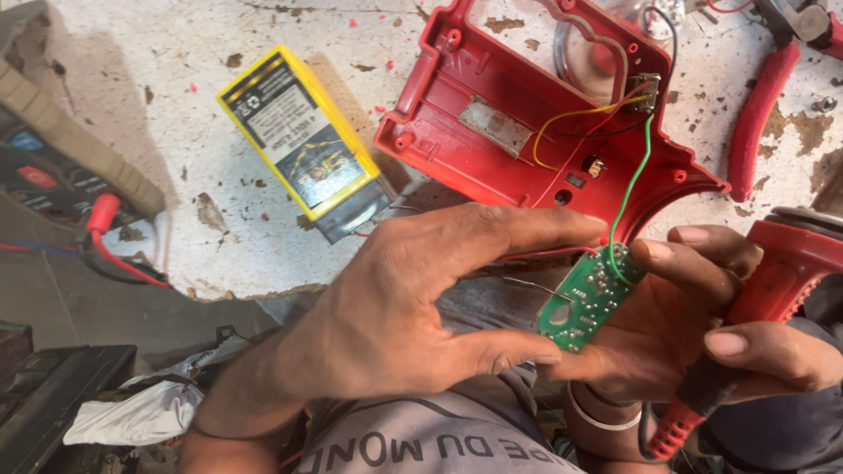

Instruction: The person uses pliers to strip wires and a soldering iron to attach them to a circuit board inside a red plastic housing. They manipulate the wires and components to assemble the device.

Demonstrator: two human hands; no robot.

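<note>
Green circuit board [587, 296] sits right of centre, pinched at its lower edge by my left hand [395, 316], fingers clamped, thumb spread; I judge the soldering step is in hand, needing a steady tip on one joint. One yellow battery [299, 140] upper left, one red casing [527, 114] above, right hand [720, 325] wrapped around one red soldering iron [773, 281]

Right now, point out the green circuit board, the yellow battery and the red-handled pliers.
green circuit board [587, 297]: head view, middle of its soldered face.
yellow battery [297, 132]: head view, centre of its label.
red-handled pliers [762, 114]: head view, left handle.
</note>
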